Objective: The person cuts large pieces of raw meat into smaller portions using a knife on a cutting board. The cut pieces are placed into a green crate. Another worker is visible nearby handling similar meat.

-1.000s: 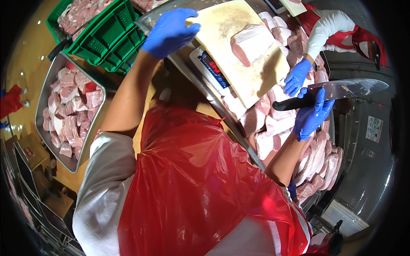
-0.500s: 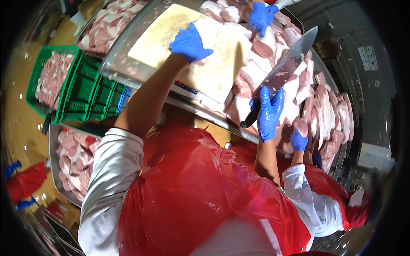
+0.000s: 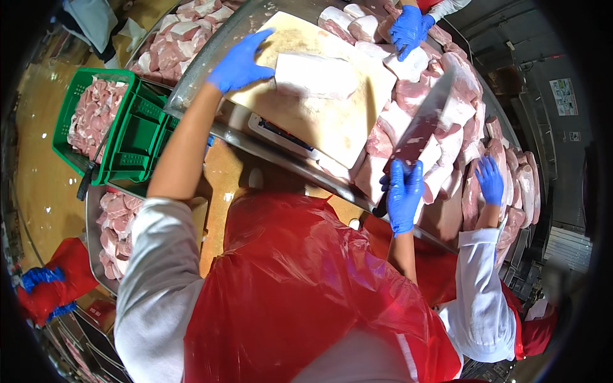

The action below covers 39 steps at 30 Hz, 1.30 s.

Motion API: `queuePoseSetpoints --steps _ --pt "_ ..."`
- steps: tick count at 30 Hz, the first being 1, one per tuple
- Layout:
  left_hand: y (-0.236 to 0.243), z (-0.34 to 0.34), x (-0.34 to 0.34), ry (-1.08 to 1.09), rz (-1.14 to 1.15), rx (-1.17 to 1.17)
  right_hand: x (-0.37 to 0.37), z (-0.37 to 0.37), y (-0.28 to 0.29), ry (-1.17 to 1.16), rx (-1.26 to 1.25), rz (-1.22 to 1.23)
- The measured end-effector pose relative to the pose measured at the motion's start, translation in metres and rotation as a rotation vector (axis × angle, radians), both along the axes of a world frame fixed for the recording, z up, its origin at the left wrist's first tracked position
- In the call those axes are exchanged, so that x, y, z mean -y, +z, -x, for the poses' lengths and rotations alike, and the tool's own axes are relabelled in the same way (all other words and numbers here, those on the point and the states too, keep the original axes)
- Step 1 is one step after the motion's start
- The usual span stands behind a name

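A pale slab of pork [image 3: 314, 75] lies on the cream cutting board [image 3: 357, 137], fat side up. My left hand [image 3: 241, 64], in a blue glove, is just left of the slab, thumb and fingers spread wide and nothing in them. My right hand [image 3: 403, 198], also gloved in blue, grips a large butcher knife [image 3: 423, 127] by its dark handle. The broad blade points up and away over the heaped pork pieces [image 3: 415, 96] to the right of the board; its outline is somewhat blurred.
At the left stand green crates [image 3: 134, 127], the nearest full of meat trimmings. Metal bins hold more meat [image 3: 118, 230]. Co-workers' gloved hands reach to the heap at the far side [image 3: 408, 30] and right [image 3: 490, 180]. A steel table edge [image 3: 306, 175] runs before me.
My left hand has drawn back leftward off the slab, which now shows whole. My right hand still holds the knife, slightly lower in view. The right co-worker's hand has moved farther over the heap.
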<state>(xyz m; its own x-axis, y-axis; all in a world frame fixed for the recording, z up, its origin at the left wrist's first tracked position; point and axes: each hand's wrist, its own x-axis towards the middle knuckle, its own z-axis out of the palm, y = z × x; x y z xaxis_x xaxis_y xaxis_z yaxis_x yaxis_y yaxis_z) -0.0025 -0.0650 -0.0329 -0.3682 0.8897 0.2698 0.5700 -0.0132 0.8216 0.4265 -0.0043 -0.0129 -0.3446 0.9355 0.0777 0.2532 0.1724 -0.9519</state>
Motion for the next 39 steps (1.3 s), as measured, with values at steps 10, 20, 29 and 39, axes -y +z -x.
queuePoseSetpoints --steps 10,20,29,39 --pt "-0.066 -0.053 0.001 0.272 -0.12 -0.696 0.004 0.161 -0.007 0.494 0.521 -0.573" --pt "-0.052 -0.067 0.019 0.299 -0.162 0.021 0.004 0.225 -0.003 0.601 0.708 -0.655" --pt "-0.04 -0.062 0.054 0.44 -0.057 0.111 0.025 0.061 0.05 0.755 1.262 -0.552" --pt "-0.048 -0.064 0.071 0.248 -0.116 0.764 0.019 0.165 -0.003 0.668 0.95 -0.627"
